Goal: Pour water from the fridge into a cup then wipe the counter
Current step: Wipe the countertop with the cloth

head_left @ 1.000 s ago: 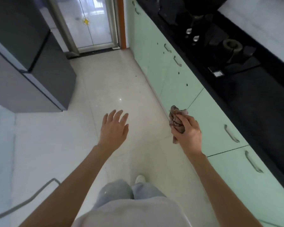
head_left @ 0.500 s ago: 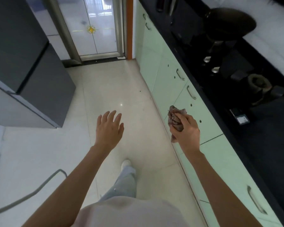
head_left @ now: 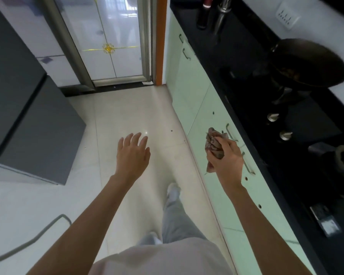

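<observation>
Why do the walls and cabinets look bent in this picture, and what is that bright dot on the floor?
Head view: the wide-angle lens bows straight lines, so the fridge and cabinets lean outward. The dot is glare on glossy floor tiles, just beyond the left hand. The counter is dark and underexposed; the edges are slightly blurred. The right hand grips a cloth.

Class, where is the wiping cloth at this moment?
In the head view, the cloth is bunched in the right hand, right of centre, held in front of the green cabinet drawers below the black counter.
</observation>
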A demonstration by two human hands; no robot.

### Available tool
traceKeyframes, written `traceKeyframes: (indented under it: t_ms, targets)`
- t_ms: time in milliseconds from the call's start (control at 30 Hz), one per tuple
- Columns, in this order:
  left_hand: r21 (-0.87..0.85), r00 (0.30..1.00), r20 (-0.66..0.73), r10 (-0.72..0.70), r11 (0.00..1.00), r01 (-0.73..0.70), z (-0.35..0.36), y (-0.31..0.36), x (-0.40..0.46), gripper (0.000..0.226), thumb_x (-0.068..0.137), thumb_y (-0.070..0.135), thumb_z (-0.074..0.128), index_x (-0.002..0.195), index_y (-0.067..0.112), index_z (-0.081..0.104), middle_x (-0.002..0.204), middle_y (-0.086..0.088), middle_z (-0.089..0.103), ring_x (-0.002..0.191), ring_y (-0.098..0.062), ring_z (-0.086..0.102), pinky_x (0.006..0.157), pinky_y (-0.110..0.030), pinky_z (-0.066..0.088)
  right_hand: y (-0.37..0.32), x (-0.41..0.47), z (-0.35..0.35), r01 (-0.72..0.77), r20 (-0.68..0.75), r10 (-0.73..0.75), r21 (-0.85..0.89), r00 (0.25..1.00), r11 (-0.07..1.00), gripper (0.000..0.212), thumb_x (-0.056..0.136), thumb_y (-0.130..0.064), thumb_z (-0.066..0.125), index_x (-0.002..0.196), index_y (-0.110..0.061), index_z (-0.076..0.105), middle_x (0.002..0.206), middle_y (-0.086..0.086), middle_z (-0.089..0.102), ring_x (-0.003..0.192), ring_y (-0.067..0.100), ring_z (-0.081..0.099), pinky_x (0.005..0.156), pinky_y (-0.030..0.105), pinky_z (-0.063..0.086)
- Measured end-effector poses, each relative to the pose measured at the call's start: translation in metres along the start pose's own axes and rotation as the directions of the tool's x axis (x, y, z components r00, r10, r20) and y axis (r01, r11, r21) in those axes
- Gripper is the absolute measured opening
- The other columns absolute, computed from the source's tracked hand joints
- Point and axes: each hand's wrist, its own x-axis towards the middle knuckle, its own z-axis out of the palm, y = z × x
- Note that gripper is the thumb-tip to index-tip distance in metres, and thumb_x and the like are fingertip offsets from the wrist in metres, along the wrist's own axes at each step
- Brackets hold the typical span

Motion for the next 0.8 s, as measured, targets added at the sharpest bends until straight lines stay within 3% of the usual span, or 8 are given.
traceKeyframes:
  t_ms: [200,500,800]
  targets:
    - [0.015,1.0,0.001,-0.028,0.999,0.028,0.015,-0.009,0.126,0.035,0.089,0.02,0.063,0.121,0.006,0.062,0.126,-0.018,0.062,0.118,-0.04,0.056,0.099,-0.055,0.043,0.008,0.12,0.04,-0.014,0.031,0.013,0.041,0.999,0.999,0.043,0.081,-0.027,0.075,0.122,-0.022,0.062,0.12,-0.002,0.055,0.105,0.012,0.052,0.094,0.032,0.048]
    - [0.005,0.999,0.028,-0.041,0.999,0.041,0.038,-0.016,0.276,0.038,0.089,0.021,0.063,0.125,0.008,0.061,0.128,-0.018,0.061,0.12,-0.039,0.055,0.1,-0.055,0.043,0.007,0.272,0.09,0.011,0.112,-0.016,0.042,0.994,0.999,0.045,0.078,-0.02,0.076,0.121,-0.017,0.063,0.117,0.0,0.057,0.105,0.016,0.054,0.092,0.023,0.041]
    - [-0.042,0.999,0.042,0.034,0.999,-0.032,0.08,-0.046,0.434,0.04,0.088,0.021,0.065,0.125,0.008,0.061,0.128,-0.018,0.061,0.119,-0.039,0.056,0.1,-0.053,0.043,0.006,0.41,0.154,-0.039,0.068,0.038,0.008,0.997,0.999,0.046,0.076,-0.021,0.077,0.121,-0.018,0.064,0.118,-0.002,0.057,0.104,0.017,0.055,0.092,0.029,0.046]
